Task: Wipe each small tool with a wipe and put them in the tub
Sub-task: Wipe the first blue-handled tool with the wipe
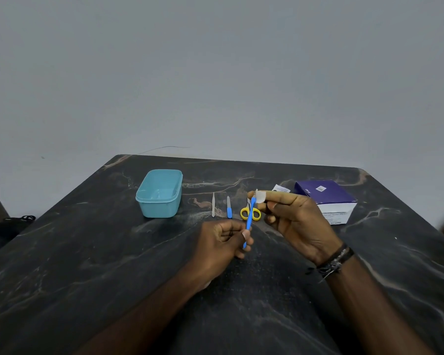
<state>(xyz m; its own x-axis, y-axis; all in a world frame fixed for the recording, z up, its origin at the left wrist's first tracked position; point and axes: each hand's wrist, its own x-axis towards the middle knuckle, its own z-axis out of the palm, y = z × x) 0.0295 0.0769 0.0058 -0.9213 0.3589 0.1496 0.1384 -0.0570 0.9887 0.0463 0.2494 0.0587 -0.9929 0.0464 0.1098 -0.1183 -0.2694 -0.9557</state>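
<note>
— Left hand (222,242), lower centre: what's it gripping?
— Fingers pinch the slim blue plastic tool (249,221) low; it runs steeply upward. Right hand (292,216) pinches a small white wipe (260,196) round its tip.
— And the turquoise plastic tub (159,193)?
— Up left, nearer the left hand.

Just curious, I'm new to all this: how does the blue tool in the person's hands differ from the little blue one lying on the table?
The held blue tool is up off the table, gripped by the left hand, with the right hand pressing a wipe on its tip. The blue tool on the table lies flat and untouched. The held one looks longer. Both are slim and blue.
</note>
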